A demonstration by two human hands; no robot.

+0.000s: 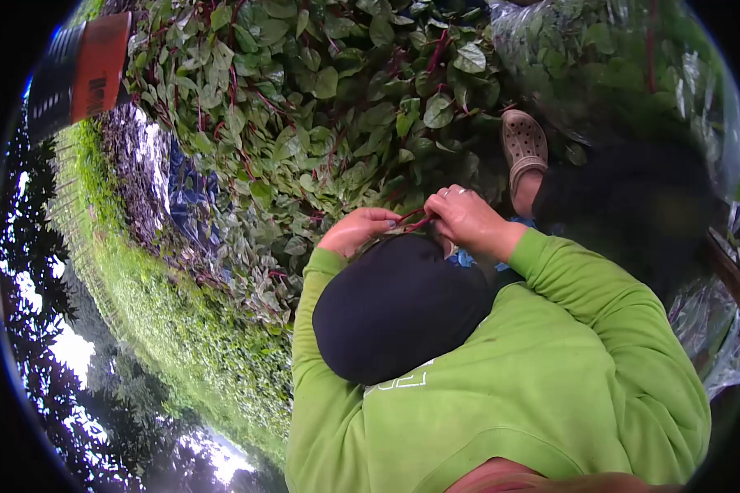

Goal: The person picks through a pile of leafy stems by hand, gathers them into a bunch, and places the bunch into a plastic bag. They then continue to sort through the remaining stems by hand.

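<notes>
My left hand (360,231) is closed, with thumb and fingers pinched on one end of a thin red stem (413,220). Just to its right, my right hand (469,217), with a ring on one finger, is closed on the same stem or one beside it. Both hands are just beyond my dark-clothed knee (403,308), which hides what lies below them. A thick heap of red-stemmed leafy greens (321,123) spreads in front of the hands.
My tan clog (524,141) rests at the right edge of the greens. Clear plastic sheeting (719,329) lies on the right. A black and orange container (99,74) is at upper left. Dark blue sheeting (191,193) and low green plants (181,329) are on the left.
</notes>
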